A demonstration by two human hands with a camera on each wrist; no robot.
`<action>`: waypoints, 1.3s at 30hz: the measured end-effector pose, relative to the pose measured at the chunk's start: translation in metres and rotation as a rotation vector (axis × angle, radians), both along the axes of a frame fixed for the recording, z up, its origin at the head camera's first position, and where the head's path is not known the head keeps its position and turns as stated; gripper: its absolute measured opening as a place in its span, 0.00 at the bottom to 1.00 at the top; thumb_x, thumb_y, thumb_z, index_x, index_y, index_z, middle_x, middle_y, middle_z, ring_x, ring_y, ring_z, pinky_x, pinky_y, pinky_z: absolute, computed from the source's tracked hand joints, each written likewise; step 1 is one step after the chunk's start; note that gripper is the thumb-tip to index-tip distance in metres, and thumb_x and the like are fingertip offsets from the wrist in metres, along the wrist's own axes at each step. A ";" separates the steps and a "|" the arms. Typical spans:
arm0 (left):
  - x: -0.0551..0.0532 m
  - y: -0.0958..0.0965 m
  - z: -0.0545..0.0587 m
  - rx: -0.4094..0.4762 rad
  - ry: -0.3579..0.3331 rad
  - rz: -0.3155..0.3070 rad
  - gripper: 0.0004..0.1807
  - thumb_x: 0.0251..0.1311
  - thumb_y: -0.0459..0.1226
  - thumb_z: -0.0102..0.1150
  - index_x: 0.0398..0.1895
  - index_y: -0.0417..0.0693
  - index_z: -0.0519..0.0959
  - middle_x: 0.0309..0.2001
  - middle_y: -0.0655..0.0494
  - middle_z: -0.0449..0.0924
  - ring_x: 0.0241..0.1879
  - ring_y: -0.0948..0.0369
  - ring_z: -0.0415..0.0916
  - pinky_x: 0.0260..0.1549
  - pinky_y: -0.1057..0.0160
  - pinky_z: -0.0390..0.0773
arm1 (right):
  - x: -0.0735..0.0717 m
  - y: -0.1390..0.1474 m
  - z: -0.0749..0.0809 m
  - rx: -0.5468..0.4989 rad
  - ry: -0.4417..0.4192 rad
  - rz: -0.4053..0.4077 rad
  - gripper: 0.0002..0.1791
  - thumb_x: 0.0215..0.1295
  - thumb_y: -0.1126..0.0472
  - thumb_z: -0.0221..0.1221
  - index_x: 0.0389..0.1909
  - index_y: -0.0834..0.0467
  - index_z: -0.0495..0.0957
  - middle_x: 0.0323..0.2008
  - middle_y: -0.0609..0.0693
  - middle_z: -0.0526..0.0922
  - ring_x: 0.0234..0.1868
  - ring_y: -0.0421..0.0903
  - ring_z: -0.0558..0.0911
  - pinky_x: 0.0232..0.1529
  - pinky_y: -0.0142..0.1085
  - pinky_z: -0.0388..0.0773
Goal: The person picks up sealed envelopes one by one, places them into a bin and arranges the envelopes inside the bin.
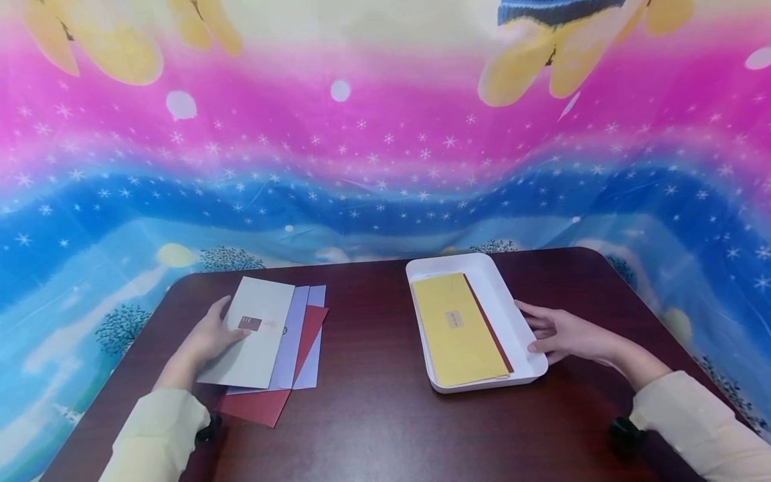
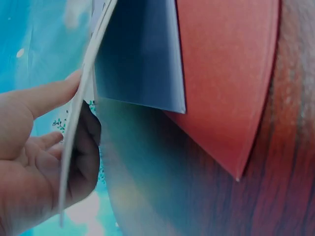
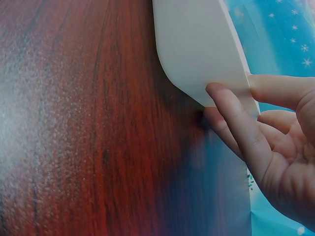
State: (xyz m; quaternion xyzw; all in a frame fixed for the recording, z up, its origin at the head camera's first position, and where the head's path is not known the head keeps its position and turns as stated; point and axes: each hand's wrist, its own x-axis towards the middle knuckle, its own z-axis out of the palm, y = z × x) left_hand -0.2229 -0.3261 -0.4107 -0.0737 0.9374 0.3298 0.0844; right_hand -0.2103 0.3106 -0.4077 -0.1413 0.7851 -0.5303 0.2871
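Note:
On the left of the head view, my left hand holds a pale grey envelope with a small brown label. Its thumb lies on top; in the left wrist view the fingers curl behind the envelope. Beneath it, lilac envelopes and red envelopes lie fanned on the table. At the right, my right hand grips the side of a white tray. The right wrist view shows the fingers against the tray's outer wall and the thumb at its rim. A yellow envelope lies inside, over a dark red one.
The dark brown wooden table spans between the envelope pile and the tray. A colourful printed cloth hangs behind and around the table's far edges.

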 end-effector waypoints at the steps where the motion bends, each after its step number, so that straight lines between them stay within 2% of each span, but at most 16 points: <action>1: 0.000 0.000 0.000 0.020 0.002 0.004 0.50 0.70 0.38 0.61 0.79 0.29 0.37 0.73 0.18 0.45 0.68 0.25 0.55 0.62 0.29 0.62 | 0.000 0.000 0.000 -0.001 -0.002 -0.003 0.55 0.67 0.68 0.66 0.81 0.66 0.35 0.74 0.80 0.47 0.65 0.72 0.72 0.47 0.52 0.84; 4: 0.002 0.002 -0.001 0.071 0.007 0.023 0.43 0.76 0.37 0.52 0.80 0.30 0.39 0.71 0.17 0.49 0.65 0.27 0.61 0.59 0.31 0.67 | 0.000 0.000 0.000 0.004 -0.005 -0.007 0.55 0.67 0.68 0.66 0.81 0.65 0.35 0.74 0.80 0.47 0.65 0.71 0.73 0.47 0.52 0.84; 7: 0.003 0.004 -0.003 0.119 0.017 0.050 0.38 0.79 0.38 0.45 0.80 0.31 0.39 0.66 0.17 0.58 0.56 0.31 0.73 0.51 0.35 0.76 | 0.000 0.000 -0.001 0.009 -0.006 -0.014 0.55 0.67 0.68 0.66 0.81 0.65 0.36 0.74 0.80 0.48 0.64 0.71 0.73 0.47 0.52 0.84; 10: 0.004 0.007 -0.006 0.166 0.035 0.084 0.36 0.81 0.39 0.39 0.80 0.30 0.39 0.63 0.18 0.63 0.51 0.35 0.77 0.48 0.39 0.79 | 0.000 0.000 -0.001 0.014 -0.005 -0.018 0.55 0.66 0.68 0.66 0.81 0.64 0.36 0.74 0.80 0.48 0.64 0.71 0.74 0.47 0.52 0.84; 16: 0.004 0.016 -0.008 0.324 0.043 0.138 0.33 0.83 0.40 0.30 0.80 0.32 0.37 0.66 0.22 0.62 0.57 0.36 0.73 0.52 0.44 0.77 | -0.001 0.000 -0.001 0.005 -0.007 -0.012 0.55 0.67 0.69 0.65 0.81 0.64 0.35 0.74 0.80 0.48 0.65 0.71 0.73 0.47 0.52 0.84; 23: 0.006 0.035 -0.003 0.442 0.075 0.182 0.33 0.83 0.42 0.28 0.82 0.37 0.38 0.69 0.24 0.59 0.62 0.37 0.68 0.55 0.45 0.74 | -0.001 0.001 -0.001 0.007 -0.006 -0.011 0.55 0.67 0.68 0.66 0.81 0.64 0.35 0.74 0.80 0.48 0.64 0.71 0.73 0.47 0.52 0.84; 33: 0.008 0.065 0.007 0.567 0.073 0.141 0.32 0.83 0.40 0.28 0.83 0.40 0.38 0.70 0.28 0.59 0.66 0.40 0.65 0.58 0.47 0.71 | 0.000 0.000 -0.001 0.004 -0.008 -0.017 0.55 0.67 0.68 0.66 0.81 0.64 0.35 0.74 0.80 0.49 0.64 0.69 0.75 0.46 0.52 0.84; 39: 0.012 0.086 0.011 0.634 0.040 0.127 0.31 0.84 0.40 0.29 0.84 0.46 0.41 0.69 0.32 0.64 0.61 0.45 0.71 0.52 0.52 0.74 | 0.000 0.001 0.000 0.005 -0.003 -0.011 0.55 0.67 0.68 0.66 0.81 0.65 0.35 0.74 0.80 0.48 0.63 0.68 0.76 0.46 0.51 0.84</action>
